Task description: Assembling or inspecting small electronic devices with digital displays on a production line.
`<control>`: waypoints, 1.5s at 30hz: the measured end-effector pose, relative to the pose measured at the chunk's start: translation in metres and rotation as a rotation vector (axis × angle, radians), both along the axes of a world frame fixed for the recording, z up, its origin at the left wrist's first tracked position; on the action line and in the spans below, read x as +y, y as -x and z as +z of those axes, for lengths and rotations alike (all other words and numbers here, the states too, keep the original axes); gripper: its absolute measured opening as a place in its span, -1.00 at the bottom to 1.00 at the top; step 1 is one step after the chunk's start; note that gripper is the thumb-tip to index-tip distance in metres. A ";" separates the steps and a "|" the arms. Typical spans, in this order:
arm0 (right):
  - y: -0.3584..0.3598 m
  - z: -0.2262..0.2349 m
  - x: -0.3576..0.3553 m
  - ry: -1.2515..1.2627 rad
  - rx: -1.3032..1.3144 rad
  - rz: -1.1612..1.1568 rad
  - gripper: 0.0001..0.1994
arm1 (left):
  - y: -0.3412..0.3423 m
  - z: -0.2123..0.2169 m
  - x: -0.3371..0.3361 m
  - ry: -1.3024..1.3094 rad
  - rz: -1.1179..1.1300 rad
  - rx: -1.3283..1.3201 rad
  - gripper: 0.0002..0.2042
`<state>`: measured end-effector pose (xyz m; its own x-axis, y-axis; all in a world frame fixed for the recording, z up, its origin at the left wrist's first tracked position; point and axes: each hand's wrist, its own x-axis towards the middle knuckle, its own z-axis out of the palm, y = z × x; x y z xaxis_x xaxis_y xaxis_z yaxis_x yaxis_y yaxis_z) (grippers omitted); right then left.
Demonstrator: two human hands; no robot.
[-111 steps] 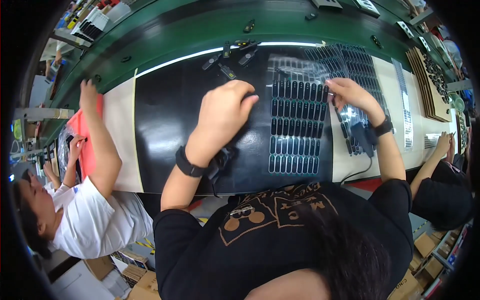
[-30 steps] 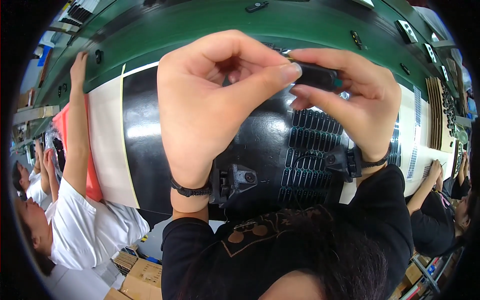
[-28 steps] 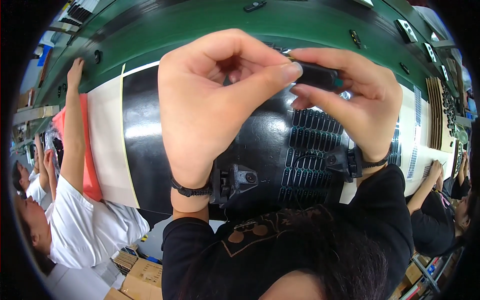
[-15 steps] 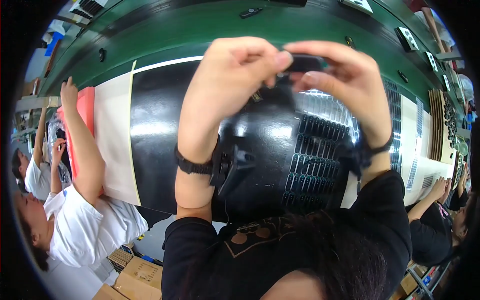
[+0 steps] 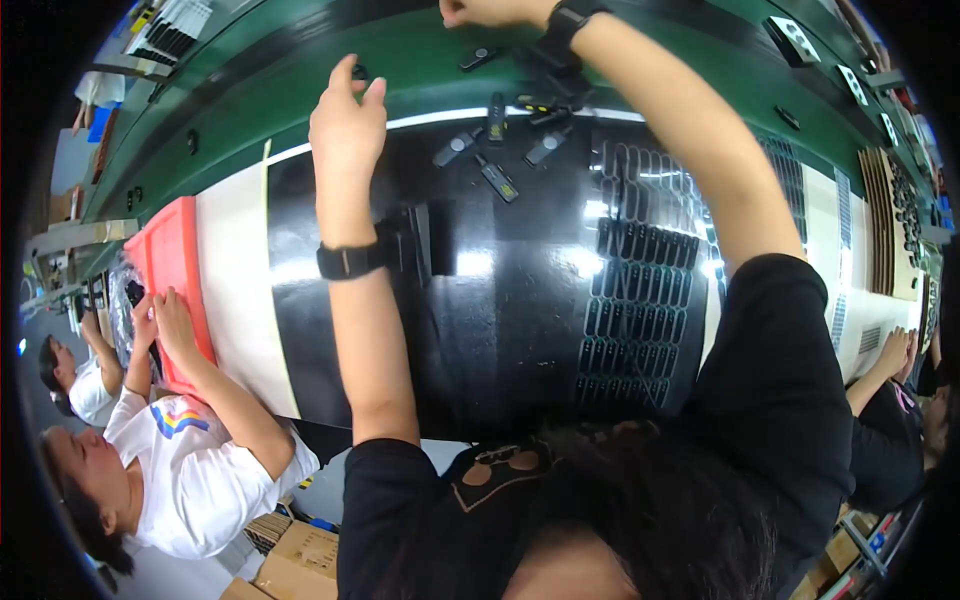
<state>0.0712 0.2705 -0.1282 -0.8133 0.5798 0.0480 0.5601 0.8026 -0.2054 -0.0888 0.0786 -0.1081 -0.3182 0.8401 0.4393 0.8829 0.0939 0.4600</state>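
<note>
My left hand [image 5: 348, 125] reaches over the green belt, thumb and index finger apart. A small black device [image 5: 360, 72] shows in the gap between those fingertips; whether they touch it is unclear. My right hand [image 5: 490, 10] stretches to the far side of the belt, cut off by the upper edge, its fingertips mostly hidden. Between my arms, at the black work surface's [image 5: 480, 330] far edge, several small black handheld devices lie loosely, among them one with a round button [image 5: 455, 148] and one with a yellowish mark [image 5: 497, 181].
Oblong outlined pieces [image 5: 640, 300] lie in rows on the right of the black surface. Another black device [image 5: 478, 58] sits on the green belt [image 5: 270, 110]. A co-worker [image 5: 190, 470] works at the left beside a red tray [image 5: 178, 250]. Stacked cardboard sheets [image 5: 880, 225] stand right.
My hands have parted from around a dark object at the middle. The left moved left over the belt, the right went far forward. The loose devices are now more fully in sight.
</note>
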 end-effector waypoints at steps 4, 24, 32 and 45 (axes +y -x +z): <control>-0.015 0.059 -0.040 -0.054 0.144 -0.015 -0.56 | -0.050 0.049 -0.040 0.342 -0.477 -0.228 -0.80; -0.014 0.052 -0.069 0.060 0.303 0.187 -0.78 | -0.135 0.044 -0.095 0.214 -1.025 -0.067 -0.86; -0.163 0.100 -0.171 0.906 0.701 -0.290 -0.75 | -0.156 -0.003 -0.072 0.226 -1.139 -0.177 -0.76; -0.185 -0.006 -0.216 0.953 0.568 -0.491 -0.77 | -0.169 0.032 -0.085 0.356 -1.010 -0.081 -0.94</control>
<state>0.2559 0.0549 -0.1341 -0.4985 0.8180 -0.2870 0.4003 -0.0764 -0.9132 0.0805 -0.0064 -0.0765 0.5779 0.8062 0.1264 0.5950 -0.5223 0.6109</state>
